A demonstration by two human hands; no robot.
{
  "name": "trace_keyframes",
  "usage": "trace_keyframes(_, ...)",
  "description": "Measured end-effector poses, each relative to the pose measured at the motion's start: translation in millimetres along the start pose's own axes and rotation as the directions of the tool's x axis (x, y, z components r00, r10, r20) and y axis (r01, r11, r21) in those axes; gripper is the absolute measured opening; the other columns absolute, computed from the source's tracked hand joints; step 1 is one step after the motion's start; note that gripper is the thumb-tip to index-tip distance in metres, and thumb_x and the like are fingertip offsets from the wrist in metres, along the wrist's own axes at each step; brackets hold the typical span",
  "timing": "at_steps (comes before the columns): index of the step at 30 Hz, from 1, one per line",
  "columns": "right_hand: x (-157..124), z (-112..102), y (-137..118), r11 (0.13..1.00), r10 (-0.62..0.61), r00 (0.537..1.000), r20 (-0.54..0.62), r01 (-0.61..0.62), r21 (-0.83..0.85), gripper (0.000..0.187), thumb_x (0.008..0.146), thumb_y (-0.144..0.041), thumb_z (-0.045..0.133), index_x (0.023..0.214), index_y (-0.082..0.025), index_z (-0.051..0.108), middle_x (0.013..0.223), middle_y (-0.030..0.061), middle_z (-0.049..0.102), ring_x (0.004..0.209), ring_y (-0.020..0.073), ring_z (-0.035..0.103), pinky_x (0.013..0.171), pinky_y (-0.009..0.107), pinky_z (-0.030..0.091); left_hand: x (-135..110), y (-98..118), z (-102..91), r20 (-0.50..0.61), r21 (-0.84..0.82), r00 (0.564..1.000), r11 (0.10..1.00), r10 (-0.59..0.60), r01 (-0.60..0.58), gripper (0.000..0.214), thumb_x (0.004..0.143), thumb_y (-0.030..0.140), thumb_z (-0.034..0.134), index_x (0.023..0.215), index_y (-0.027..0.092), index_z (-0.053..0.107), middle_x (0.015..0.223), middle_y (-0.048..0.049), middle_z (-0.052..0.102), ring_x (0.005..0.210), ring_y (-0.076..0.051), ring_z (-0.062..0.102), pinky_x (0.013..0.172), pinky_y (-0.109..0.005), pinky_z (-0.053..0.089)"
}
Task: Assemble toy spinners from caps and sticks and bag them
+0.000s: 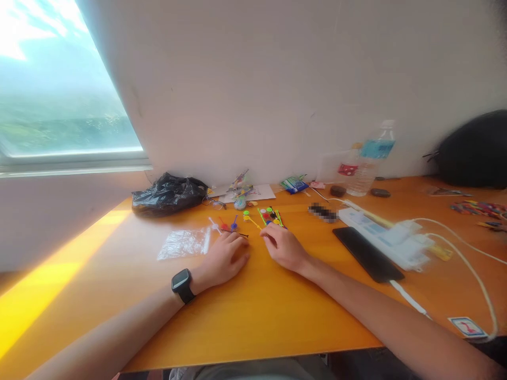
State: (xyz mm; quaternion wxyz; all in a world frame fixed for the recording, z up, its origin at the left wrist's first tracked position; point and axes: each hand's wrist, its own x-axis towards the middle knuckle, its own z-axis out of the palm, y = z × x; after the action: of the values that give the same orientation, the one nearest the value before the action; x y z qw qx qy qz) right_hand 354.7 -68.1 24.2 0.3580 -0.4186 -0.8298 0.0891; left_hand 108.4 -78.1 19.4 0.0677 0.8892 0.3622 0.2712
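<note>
My left hand [226,257], a black watch [181,279] on its wrist, lies palm down with its thumb apart. A thin dark stick [240,233] is at its fingertips; white [215,226], red [224,226] and blue [234,225] plastic pieces, each a thin stem with a rounded part, lie just beyond. My right hand [284,247] is closed, fingers curled down; what they hold, if anything, is hidden. A yellow stemmed piece [252,221] ends close to these fingertips. Behind the knuckles sits a cluster of small coloured pieces [271,213], partly covered by the hand.
A clear plastic bag [184,244] lies left, a black bag [168,194] behind it. Eyeglasses [214,202] and a green-blue packet [294,184] are at the back. Rightward are a phone [366,254], a power strip [380,240] with cables and a water bottle [362,174].
</note>
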Motion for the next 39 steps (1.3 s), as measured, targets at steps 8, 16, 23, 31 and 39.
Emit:
trace_keyframes(8, 4.8, 7.4, 7.2, 0.995, -0.045, 0.998, -0.045, 0.048, 0.083, 0.027, 0.095, -0.002, 0.05, 0.102, -0.02, 0.07, 0.098, 0.0069, 0.071, 0.095, 0.0215, 0.067, 0.087, 0.033, 0.052, 0.1, 2.6, -1.9, -0.01, -0.011, 1.0, 1.0, 0.0, 0.0, 0.016, 0.098, 0.029, 0.059, 0.113, 0.025, 0.062, 0.114, -0.0079, 0.067, 0.105, -0.028, 0.06, 0.094, -0.043, 0.05)
trace_keyframes(16, 7.2, 10.3, 8.6, 1.0, 0.023, 0.999, -0.025, -0.023, -0.018, 0.027, 0.1, -0.012, 0.049, 0.118, -0.019, 0.068, 0.111, 0.0094, 0.072, 0.102, 0.0238, 0.068, 0.091, 0.036, 0.052, 0.4, 2.3, -2.6, 0.002, -0.006, 1.0, 1.0, -0.001, 0.001, 0.016, 0.098, 0.029, 0.059, 0.113, 0.025, 0.062, 0.116, -0.0078, 0.067, 0.107, -0.028, 0.06, 0.096, -0.044, 0.05)
trace_keyframes(23, 7.5, 11.1, 6.9, 0.996, 0.058, 0.997, 0.055, -0.054, -0.073, 0.023, 0.1, -0.02, 0.056, 0.119, -0.019, 0.068, 0.115, 0.0097, 0.072, 0.106, 0.0246, 0.069, 0.093, 0.037, 0.052, 1.5, 2.2, -3.4, 0.01, -0.01, 1.0, 1.0, 0.002, -0.002, 0.018, 0.098, 0.03, 0.058, 0.115, 0.025, 0.063, 0.114, -0.0086, 0.067, 0.105, -0.028, 0.061, 0.095, -0.044, 0.051)
trace_keyframes(31, 6.0, 10.0, 5.9, 0.993, 0.057, 0.99, 0.129, -0.043, -0.107, 0.026, 0.099, -0.024, 0.059, 0.124, -0.019, 0.065, 0.12, 0.0108, 0.07, 0.109, 0.0256, 0.068, 0.094, 0.038, 0.052, 0.8, 2.9, -3.4, 0.007, -0.007, 1.0, 1.0, 0.002, -0.002, 0.019, 0.098, 0.03, 0.058, 0.116, 0.026, 0.062, 0.116, -0.0084, 0.068, 0.107, -0.028, 0.061, 0.096, -0.045, 0.051)
trace_keyframes(39, 5.4, 7.3, 2.3, 0.991, 0.058, 0.983, 0.172, -0.035, -0.132, 0.028, 0.1, -0.026, 0.058, 0.127, -0.019, 0.063, 0.123, 0.0108, 0.068, 0.109, 0.0255, 0.068, 0.093, 0.037, 0.051, 1.1, 2.7, -3.9, 0.01, -0.005, 1.0, 1.0, 0.003, -0.003, 0.02, 0.096, 0.029, 0.059, 0.116, 0.026, 0.063, 0.118, -0.0086, 0.068, 0.109, -0.028, 0.061, 0.097, -0.045, 0.051)
